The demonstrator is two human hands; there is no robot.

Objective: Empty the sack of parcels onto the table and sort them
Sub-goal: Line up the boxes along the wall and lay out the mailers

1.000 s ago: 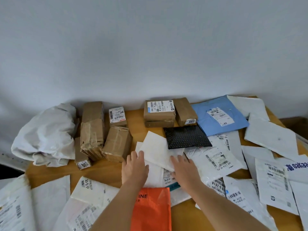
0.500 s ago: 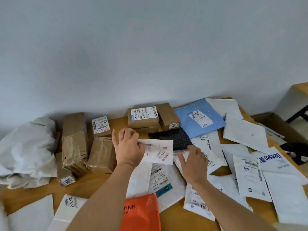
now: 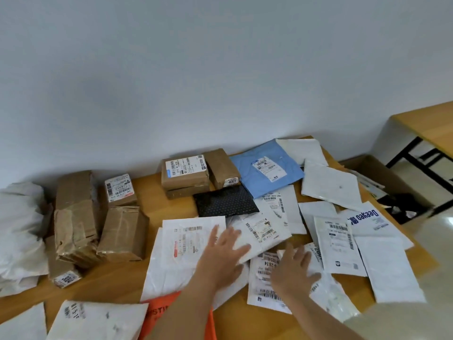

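Note:
My left hand (image 3: 221, 255) lies flat with spread fingers on a white mailer (image 3: 186, 241) with a barcode label, label side up. My right hand (image 3: 293, 268) is spread over another white labelled mailer (image 3: 263, 278) to its right. Neither hand grips anything. Brown cardboard parcels (image 3: 73, 217) stand grouped at the left and more brown boxes (image 3: 185, 174) at the back. A black dotted pouch (image 3: 224, 201), a blue mailer (image 3: 264, 166) and several white mailers (image 3: 329, 184) cover the right half of the wooden table (image 3: 152, 192). The crumpled white sack (image 3: 19, 229) lies at the far left.
An orange mailer (image 3: 159, 312) and more white mailers (image 3: 95, 320) lie at the table's near edge. A cardboard box (image 3: 382, 175) stands on the floor beyond the right edge, beside a second wooden table (image 3: 429, 126). A grey wall runs behind.
My left hand has let go of the white mailer it held up; it now lies label up on the table. Both hands have moved right and spread flat. The view has swung right.

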